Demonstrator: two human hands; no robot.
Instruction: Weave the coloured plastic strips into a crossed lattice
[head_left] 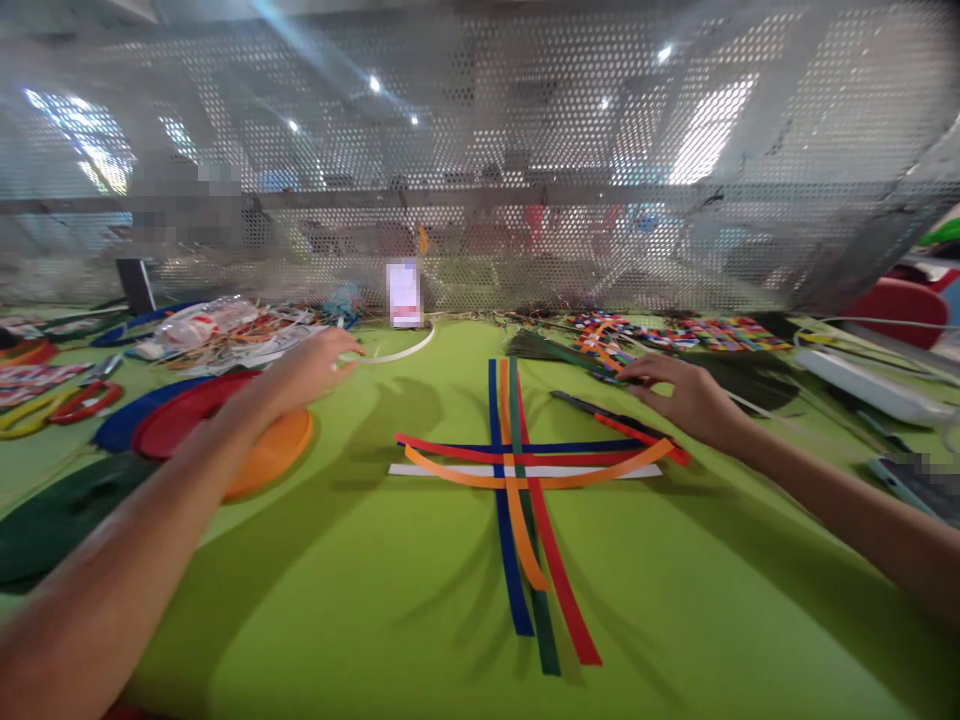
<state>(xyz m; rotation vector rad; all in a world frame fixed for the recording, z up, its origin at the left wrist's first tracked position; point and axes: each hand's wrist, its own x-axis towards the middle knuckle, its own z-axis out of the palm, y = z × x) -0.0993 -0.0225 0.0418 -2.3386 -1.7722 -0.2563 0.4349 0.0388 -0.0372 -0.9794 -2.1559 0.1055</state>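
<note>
My left hand (319,368) reaches forward at the left, its fingers apart, close to the end of a curved white strip (405,353); I see no firm grip on it. My right hand (686,398) is at the right, finger and thumb bent together near several dark green strips (547,348); what is between the fingertips is too small to make out. Between my hands lies a cross of interlaced flat strips. Blue (512,580), green (545,630), red (566,570) and orange (525,535) ones run lengthwise, over and under crosswise red, orange, white (637,472) and blue strips.
Red (169,425), orange (281,455), blue and green (67,510) rolls lie under my left forearm. Scissors (86,402) and a plastic bottle (202,322) are further left. A phone (405,293) stands against the perforated metal screen (480,150). A black tool (600,408) lies near my right hand.
</note>
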